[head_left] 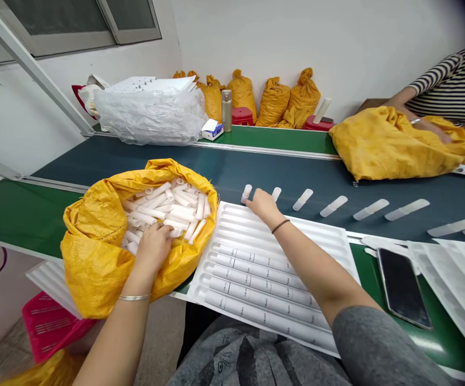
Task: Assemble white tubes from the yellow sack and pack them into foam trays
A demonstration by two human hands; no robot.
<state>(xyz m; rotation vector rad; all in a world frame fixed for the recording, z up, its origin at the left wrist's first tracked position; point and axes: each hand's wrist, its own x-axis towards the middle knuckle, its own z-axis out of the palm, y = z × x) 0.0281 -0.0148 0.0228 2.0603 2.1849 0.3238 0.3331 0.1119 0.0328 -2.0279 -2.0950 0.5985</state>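
Note:
My left hand (154, 246) reaches into an open yellow woven sack (91, 209) full of short white plastic tubes (180, 198). Its fingers are curled round one tube, partly hidden. At the near edge of the belt, my right hand (265, 206) pinches the lower end of a translucent plastic tube (247, 192). More such tubes (302, 199) lie in a spaced row to its right. Below my right arm is a white grooved tray (232, 214), its nearer grooves holding printed white tubes (252, 308) and its farther grooves bare.
A black phone (404, 287) and stacked white trays (453, 284) lie at right. Across the dark belt (232, 161), another person's hand (433, 128) rests on a yellow sack (377, 142). A plastic-wrapped stack (148, 115), a flask (226, 110) and a small box (212, 130) stand behind.

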